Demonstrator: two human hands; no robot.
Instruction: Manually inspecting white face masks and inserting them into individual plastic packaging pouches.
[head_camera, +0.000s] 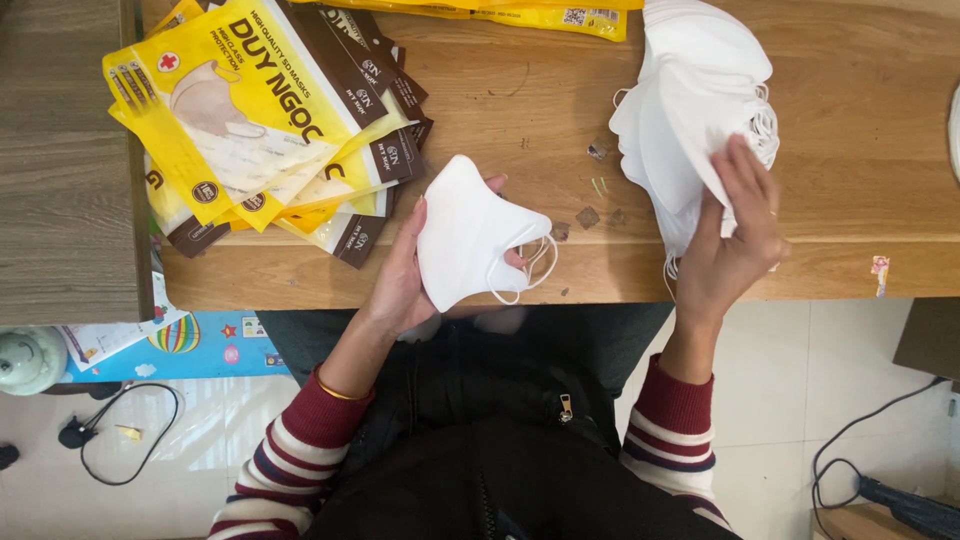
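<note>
My left hand (400, 280) holds a folded white face mask (465, 235) with thin ear loops, at the near edge of the wooden table (530, 110). My right hand (735, 235) rests on the lower part of a fanned pile of white masks (690, 90) at the table's right side, fingers spread over the top masks. A stack of yellow and brown mask pouches (260, 120) lies to the left of my left hand.
More yellow pouches (520, 12) lie along the far table edge. A darker wooden surface (60, 150) adjoins the table on the left. Below are a white tiled floor, black cables (130, 440) and a colourful mat (200, 345).
</note>
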